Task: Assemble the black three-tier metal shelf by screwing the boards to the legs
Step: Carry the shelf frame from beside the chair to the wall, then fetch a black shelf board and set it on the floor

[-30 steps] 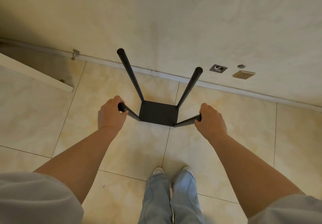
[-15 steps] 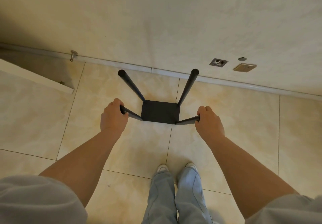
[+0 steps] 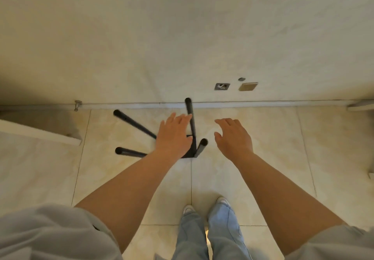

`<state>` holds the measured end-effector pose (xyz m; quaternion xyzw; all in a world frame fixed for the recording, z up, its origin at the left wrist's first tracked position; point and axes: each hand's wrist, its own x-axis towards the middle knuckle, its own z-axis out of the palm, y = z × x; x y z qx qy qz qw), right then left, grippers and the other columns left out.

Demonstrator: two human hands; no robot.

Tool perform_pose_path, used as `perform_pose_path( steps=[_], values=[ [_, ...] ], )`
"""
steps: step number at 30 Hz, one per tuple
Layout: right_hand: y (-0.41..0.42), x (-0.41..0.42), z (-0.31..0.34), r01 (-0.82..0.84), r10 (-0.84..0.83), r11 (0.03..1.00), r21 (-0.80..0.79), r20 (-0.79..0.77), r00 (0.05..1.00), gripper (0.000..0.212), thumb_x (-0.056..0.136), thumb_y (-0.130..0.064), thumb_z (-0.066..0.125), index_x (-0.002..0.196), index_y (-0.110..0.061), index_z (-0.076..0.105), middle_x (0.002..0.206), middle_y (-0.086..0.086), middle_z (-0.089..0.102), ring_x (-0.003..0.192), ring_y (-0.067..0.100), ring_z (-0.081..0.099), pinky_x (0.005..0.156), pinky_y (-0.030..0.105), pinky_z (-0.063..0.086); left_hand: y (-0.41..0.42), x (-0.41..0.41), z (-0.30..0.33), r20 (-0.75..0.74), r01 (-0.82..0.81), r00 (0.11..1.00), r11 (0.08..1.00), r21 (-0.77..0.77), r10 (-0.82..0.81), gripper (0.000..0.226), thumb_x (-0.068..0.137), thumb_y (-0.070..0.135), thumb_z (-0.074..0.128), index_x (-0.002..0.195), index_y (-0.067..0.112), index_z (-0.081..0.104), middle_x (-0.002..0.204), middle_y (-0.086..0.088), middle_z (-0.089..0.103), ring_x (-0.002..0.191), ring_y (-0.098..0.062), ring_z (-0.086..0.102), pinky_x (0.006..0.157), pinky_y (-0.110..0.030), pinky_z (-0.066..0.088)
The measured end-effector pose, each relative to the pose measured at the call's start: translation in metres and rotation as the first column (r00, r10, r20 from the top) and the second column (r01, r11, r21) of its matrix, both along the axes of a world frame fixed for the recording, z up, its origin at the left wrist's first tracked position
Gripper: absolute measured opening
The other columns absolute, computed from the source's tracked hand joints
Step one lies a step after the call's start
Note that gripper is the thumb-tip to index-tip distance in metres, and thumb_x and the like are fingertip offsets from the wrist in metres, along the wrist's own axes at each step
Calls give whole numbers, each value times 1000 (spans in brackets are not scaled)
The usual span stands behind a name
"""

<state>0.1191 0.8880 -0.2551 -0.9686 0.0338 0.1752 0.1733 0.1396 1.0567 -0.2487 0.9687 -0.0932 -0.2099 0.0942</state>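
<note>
The black metal shelf (image 3: 192,130) stands on the tiled floor near the wall, its four legs pointing up toward me and its square board at the bottom. My left hand (image 3: 174,136) hovers over the shelf with straight fingers and hides most of the board; whether it touches a leg I cannot tell. My right hand (image 3: 232,138) hangs apart to the right of the shelf, fingers relaxed, holding nothing. Two legs (image 3: 129,151) lean out to the left, one (image 3: 190,118) rises between my hands and one (image 3: 201,147) is nearest me.
The wall runs just behind the shelf, with a skirting strip (image 3: 242,104), a door stop (image 3: 77,104) and wall plates (image 3: 222,86). A white panel edge (image 3: 40,134) juts in at the left. My shoes (image 3: 204,206) stand on the floor tiles below the shelf.
Both hands have let go of the two near legs and spread open above the shelf. The shelf now stands on the floor closer to the wall, seen more from above.
</note>
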Motion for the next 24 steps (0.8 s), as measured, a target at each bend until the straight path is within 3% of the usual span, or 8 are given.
perform_pose_path(
  steps=[9,18,24],
  values=[
    [-192,-45,102,262,-246,956,-133,127,961,53,100,-38,32,149,-22,19,156,0,20,144,18,13,115,32,16,-208,3,98,218,372,900,926,67,-378,67,99,45,36,150,31,-4,159,1,-8,145,-24,-12,117,-47,1],
    [-411,-125,170,546,-518,815,-191,179,836,60,100,-46,25,151,-26,2,159,0,1,146,19,-1,117,35,3,-446,-43,163,313,552,787,833,24,-531,69,98,50,33,149,33,-10,159,1,-11,145,-25,-15,116,-48,-3],
    [-527,-151,186,678,-651,718,-160,190,735,60,100,-45,28,151,-25,3,159,-1,1,146,19,-2,119,36,4,-576,-48,186,340,663,707,749,-11,-620,70,97,48,36,150,33,-7,159,2,-8,145,-24,-13,116,-47,-2]
  ],
)
